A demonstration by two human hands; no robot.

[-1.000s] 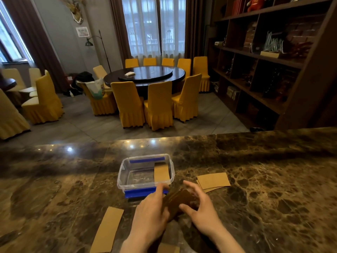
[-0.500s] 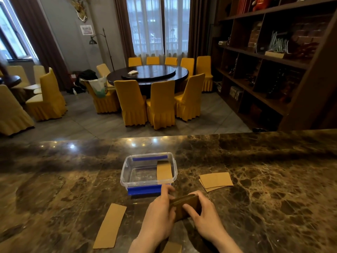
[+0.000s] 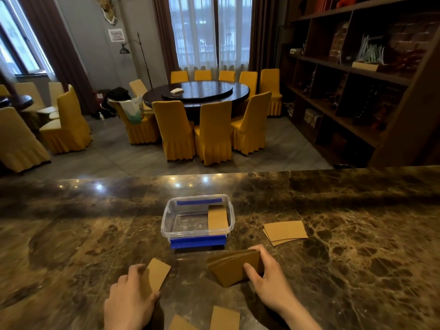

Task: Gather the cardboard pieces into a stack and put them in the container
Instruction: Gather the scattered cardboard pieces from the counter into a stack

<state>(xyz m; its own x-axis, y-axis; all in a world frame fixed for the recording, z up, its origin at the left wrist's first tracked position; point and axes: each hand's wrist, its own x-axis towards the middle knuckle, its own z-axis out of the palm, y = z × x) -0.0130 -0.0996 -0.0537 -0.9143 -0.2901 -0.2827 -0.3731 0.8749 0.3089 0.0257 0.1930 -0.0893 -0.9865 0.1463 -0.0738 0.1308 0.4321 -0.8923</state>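
Gripping a fanned stack of cardboard pieces [image 3: 234, 267] between thumb and fingers, the right hand [image 3: 266, 276] is closed on the stack's right edge, the lower edge resting on the marble table [image 3: 357, 258]. Half a second earlier both hands were pressed together on this stack; the left hand [image 3: 129, 301] has since been taken off and laid on a single long strip [image 3: 156, 273] to the left, fingers curled over its near end. Whether that strip is yet lifted cannot be told.

Judgement: squaring of the stack has been paused, and a further loose piece is being collected for it. Gathering is only partly done.

Outward from the hands:
- two loose pieces [image 3: 225, 317] are seen at the near edge of the view, between the wrists
- a pair of overlapping pieces [image 3: 284, 232] lies well to the right, beyond the right hand
- the clear container [image 3: 166, 225], with blue clips, stands just beyond the stack, lid off
- one piece [image 3: 217, 220] is already leaned inside against its right wall

No brand, label or writing can be read on the cardboard or container. A framed notice on the far wall is too small to be made out
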